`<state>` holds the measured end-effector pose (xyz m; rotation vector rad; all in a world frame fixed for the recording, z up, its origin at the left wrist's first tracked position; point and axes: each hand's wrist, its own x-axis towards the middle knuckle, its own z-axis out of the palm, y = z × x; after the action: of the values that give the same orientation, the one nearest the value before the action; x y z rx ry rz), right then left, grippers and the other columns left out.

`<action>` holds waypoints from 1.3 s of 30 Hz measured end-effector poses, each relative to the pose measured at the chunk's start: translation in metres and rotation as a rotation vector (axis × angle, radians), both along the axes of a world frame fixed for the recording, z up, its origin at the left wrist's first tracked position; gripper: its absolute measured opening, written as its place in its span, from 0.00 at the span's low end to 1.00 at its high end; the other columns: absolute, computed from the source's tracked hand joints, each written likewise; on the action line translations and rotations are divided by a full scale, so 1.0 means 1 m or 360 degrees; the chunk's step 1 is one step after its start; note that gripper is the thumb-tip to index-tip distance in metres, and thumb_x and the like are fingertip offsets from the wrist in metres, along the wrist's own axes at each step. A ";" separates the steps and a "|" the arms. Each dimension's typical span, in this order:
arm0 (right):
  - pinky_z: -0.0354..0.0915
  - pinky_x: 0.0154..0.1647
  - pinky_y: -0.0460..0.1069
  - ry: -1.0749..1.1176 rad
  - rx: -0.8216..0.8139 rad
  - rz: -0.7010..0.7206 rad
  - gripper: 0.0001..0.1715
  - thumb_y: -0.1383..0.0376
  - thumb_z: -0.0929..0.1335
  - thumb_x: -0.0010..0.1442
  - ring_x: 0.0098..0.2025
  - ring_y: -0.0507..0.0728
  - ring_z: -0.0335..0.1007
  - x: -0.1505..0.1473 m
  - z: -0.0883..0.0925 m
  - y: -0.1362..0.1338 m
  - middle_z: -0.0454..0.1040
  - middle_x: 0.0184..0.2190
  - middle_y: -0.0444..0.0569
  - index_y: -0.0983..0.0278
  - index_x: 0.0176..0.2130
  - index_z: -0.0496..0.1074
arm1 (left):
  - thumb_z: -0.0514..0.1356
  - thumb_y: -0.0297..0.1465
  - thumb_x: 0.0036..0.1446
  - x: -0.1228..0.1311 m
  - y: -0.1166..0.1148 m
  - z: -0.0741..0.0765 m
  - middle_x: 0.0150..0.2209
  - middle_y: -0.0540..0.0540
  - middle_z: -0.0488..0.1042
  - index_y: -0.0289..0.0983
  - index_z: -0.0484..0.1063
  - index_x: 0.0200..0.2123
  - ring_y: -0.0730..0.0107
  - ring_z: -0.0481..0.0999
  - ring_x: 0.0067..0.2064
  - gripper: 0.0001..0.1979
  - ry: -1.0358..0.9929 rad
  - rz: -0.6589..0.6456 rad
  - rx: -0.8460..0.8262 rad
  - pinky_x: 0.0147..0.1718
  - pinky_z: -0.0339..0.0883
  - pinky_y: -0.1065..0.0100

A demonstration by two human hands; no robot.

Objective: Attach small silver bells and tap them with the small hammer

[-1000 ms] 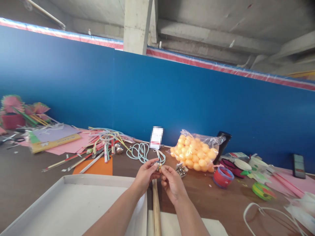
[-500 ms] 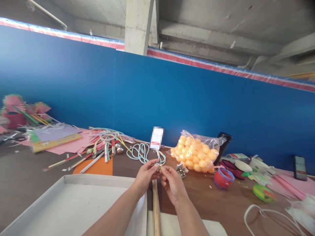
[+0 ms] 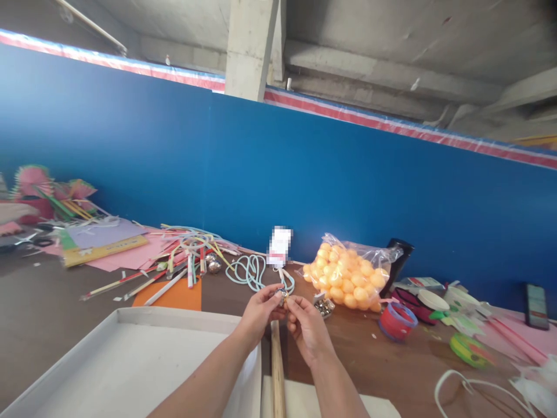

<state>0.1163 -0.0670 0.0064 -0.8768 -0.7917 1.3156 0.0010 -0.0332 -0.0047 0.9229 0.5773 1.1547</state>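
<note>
1. Your left hand (image 3: 261, 312): thumb and fingertips closed together, pinching a small shiny piece (image 3: 282, 296), silvery with a hint of yellow. Too small to make out further.
2. Your right hand (image 3: 308, 328): thumb and index finger brought together on the right side of that same piece, remaining fingers curled under.
3. The piece sits between your two sets of fingertips, held up in front of the brown table (image 3: 343, 360).
4. Below your hands, a wooden stick (image 3: 277, 374) runs toward you, just right of a white tray (image 3: 174, 316).
5. Near your right hand: an open box of small metallic bits (image 3: 324, 306); behind it, a clear bag of orange balls (image 3: 348, 277).
6. Beyond your left hand: a loose coil of pale blue cord (image 3: 248, 273), with a blurred-out white card (image 3: 279, 247) beside it.
7. Far left edge: another person's pale sleeve (image 3: 15, 213), partly in view.
</note>
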 end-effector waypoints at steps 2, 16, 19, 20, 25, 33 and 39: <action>0.51 0.15 0.39 -0.0005 0.0007 0.0002 0.11 0.62 0.74 0.44 0.19 0.43 0.52 0.000 0.000 0.000 0.65 0.21 0.40 0.66 0.27 0.72 | 0.63 0.37 0.46 0.000 0.000 0.000 0.33 0.42 0.74 0.33 0.69 0.44 0.70 0.74 0.28 0.22 0.0011 0.0010 0.0007 0.29 0.67 0.68; 0.58 0.18 0.40 -0.0029 -0.0001 0.0011 0.13 0.60 0.73 0.46 0.17 0.44 0.56 -0.002 -0.008 0.003 0.61 0.15 0.37 0.65 0.27 0.68 | 0.61 0.39 0.47 0.002 0.002 -0.004 0.32 0.43 0.73 0.33 0.70 0.43 0.71 0.73 0.28 0.21 0.0163 0.0104 0.0091 0.27 0.65 0.69; 0.64 0.23 0.42 -0.0038 -0.0005 -0.0023 0.13 0.60 0.73 0.47 0.19 0.45 0.59 -0.003 -0.009 0.003 0.62 0.16 0.37 0.66 0.27 0.67 | 0.61 0.39 0.47 0.002 0.001 -0.003 0.33 0.43 0.73 0.33 0.70 0.43 0.70 0.73 0.29 0.21 0.0183 0.0125 0.0113 0.28 0.65 0.69; 0.65 0.24 0.42 -0.0047 -0.0006 -0.0033 0.13 0.60 0.72 0.47 0.20 0.45 0.61 -0.003 -0.010 0.003 0.62 0.16 0.37 0.66 0.27 0.67 | 0.61 0.39 0.47 0.003 0.001 -0.003 0.33 0.43 0.73 0.33 0.70 0.43 0.70 0.73 0.30 0.21 0.0188 0.0135 0.0122 0.28 0.65 0.69; 0.69 0.29 0.46 -0.0122 0.0020 -0.0083 0.14 0.59 0.72 0.48 0.23 0.47 0.64 -0.004 -0.014 0.006 0.63 0.18 0.37 0.66 0.28 0.67 | 0.61 0.39 0.46 0.003 0.001 -0.004 0.34 0.43 0.73 0.33 0.70 0.43 0.69 0.72 0.31 0.21 0.0228 0.0193 0.0146 0.29 0.65 0.70; 0.69 0.32 0.49 -0.0171 0.0021 -0.0105 0.15 0.58 0.71 0.48 0.24 0.48 0.65 -0.006 -0.012 0.004 0.64 0.18 0.38 0.66 0.27 0.64 | 0.61 0.37 0.47 0.001 0.001 -0.002 0.33 0.44 0.73 0.34 0.72 0.41 0.71 0.71 0.32 0.18 0.0313 0.0274 0.0213 0.32 0.65 0.72; 0.65 0.24 0.45 -0.0442 0.0035 -0.0121 0.17 0.53 0.68 0.51 0.20 0.48 0.61 -0.003 -0.005 0.001 0.61 0.17 0.37 0.64 0.30 0.64 | 0.61 0.38 0.46 0.004 -0.002 0.004 0.33 0.43 0.73 0.33 0.70 0.44 0.69 0.73 0.31 0.22 0.0226 0.0214 0.0130 0.30 0.68 0.69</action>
<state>0.1133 -0.0658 0.0019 -1.0764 -0.9768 1.1301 0.0054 -0.0350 -0.0008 1.0549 0.7204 1.2472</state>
